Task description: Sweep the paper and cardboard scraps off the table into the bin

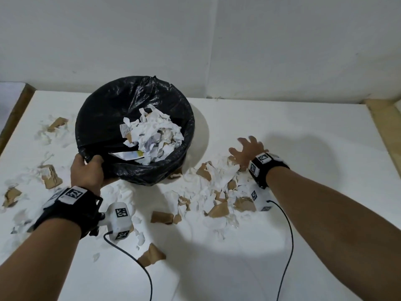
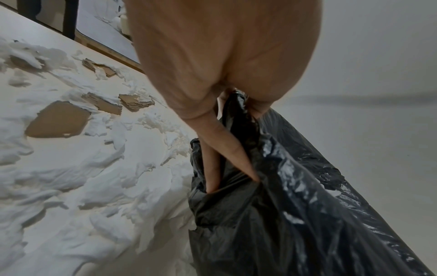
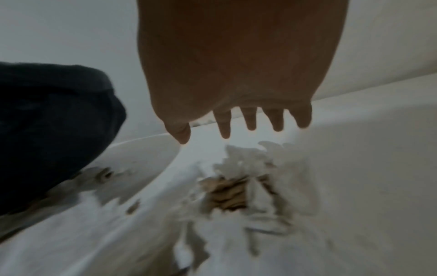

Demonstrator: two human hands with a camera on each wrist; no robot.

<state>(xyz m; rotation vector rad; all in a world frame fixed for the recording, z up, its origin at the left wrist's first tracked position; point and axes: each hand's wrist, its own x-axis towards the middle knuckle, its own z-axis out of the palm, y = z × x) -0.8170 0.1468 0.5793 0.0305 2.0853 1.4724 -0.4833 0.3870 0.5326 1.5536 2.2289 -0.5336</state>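
A round bin [image 1: 104,109] lined with a black bag [image 2: 295,214] stands tilted on the white table [image 1: 303,137], partly filled with torn white paper. My left hand [image 1: 87,170] grips its near rim, thumb inside the bag. Right of the bin lies a heap of white paper and brown cardboard scraps [image 1: 217,185]. My right hand [image 1: 247,148] hovers over the heap's far right end, fingers spread and straight, holding nothing. In the right wrist view the spread fingers [image 3: 250,119] hang above the scraps [image 3: 241,177], with the bin [image 3: 47,130] at left.
More scraps lie left of the bin [image 1: 51,174] and along the table's left side [image 2: 59,121]. Loose pieces sit near the front [image 1: 152,256]. A wall rises behind the table. Wooden edges run along the left [image 1: 15,114] and right [image 1: 384,118]. Cables trail from both wrist cameras.
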